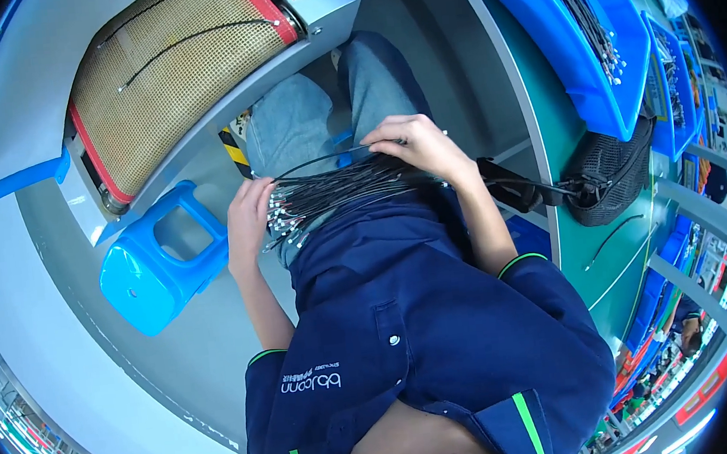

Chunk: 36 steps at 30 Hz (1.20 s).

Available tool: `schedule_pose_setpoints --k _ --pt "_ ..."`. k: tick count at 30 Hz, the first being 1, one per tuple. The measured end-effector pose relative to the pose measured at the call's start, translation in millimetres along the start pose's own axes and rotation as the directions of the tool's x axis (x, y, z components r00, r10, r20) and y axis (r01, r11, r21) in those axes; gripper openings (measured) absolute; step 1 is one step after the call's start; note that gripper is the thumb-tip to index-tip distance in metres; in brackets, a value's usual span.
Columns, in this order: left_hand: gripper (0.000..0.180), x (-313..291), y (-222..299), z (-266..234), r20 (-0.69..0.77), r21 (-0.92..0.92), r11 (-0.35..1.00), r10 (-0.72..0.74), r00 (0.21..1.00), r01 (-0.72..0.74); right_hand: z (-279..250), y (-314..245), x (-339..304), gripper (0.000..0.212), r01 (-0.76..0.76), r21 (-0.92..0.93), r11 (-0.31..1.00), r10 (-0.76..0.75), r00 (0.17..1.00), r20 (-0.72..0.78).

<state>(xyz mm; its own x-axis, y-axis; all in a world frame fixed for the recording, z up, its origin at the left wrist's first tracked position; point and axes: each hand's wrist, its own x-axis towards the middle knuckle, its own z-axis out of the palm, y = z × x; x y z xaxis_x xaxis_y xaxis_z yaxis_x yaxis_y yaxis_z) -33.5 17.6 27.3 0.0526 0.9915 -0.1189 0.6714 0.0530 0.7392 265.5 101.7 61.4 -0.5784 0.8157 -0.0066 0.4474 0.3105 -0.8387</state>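
A bundle of black cables (339, 191) lies on the person's lap (290, 130). At the bundle's left end the left hand (249, 207) pinches a single black cable (316, 159), whose other end the right hand (422, 146) grips above the bundle's right end; a blue stool (147, 276) stands left of the bundle.

Cable bundle (338, 184): smooth plastic jackets, faint sheen. Conveyor belt (179, 92): coarse woven mesh, looks rough. Stool (147, 272): glossy moulded plastic. Bin (629, 96): smooth plastic. Bag (608, 201): mesh fabric. Shirt (468, 330): matt cloth. Trousers (289, 121): faded denim. Surface (575, 269): smooth.
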Motion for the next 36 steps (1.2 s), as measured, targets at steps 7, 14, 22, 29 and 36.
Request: schedule_pose_setpoints --k 7,14,22,29,36 --pt "0.016 14.9 39.4 7.7 0.078 -0.068 0.994 0.095 0.992 -0.09 13.6 -24.1 19.2 0.014 0.115 -0.024 0.993 -0.116 0.993 -0.028" --pt "0.013 10.8 48.6 -11.3 0.024 -0.133 0.991 -0.001 1.0 0.004 0.4 -20.8 16.0 0.013 0.114 -0.018 0.993 -0.115 0.985 -0.124" --pt "0.011 16.1 73.1 12.9 -0.066 -0.222 0.963 0.138 0.988 -0.15 13.5 -24.7 20.4 0.014 0.324 -0.091 0.942 -0.327 0.945 -0.023" --pt "0.014 19.8 78.6 20.7 -0.029 -0.536 0.841 -0.108 0.994 0.076 18.4 -20.8 21.8 0.014 0.306 -0.027 0.952 -0.307 0.95 -0.052" --pt "0.015 24.6 84.3 22.1 -0.038 -0.388 0.922 0.003 0.999 -0.018 20.2 -13.7 22.3 0.012 0.405 -0.005 0.914 -0.404 0.913 -0.051"
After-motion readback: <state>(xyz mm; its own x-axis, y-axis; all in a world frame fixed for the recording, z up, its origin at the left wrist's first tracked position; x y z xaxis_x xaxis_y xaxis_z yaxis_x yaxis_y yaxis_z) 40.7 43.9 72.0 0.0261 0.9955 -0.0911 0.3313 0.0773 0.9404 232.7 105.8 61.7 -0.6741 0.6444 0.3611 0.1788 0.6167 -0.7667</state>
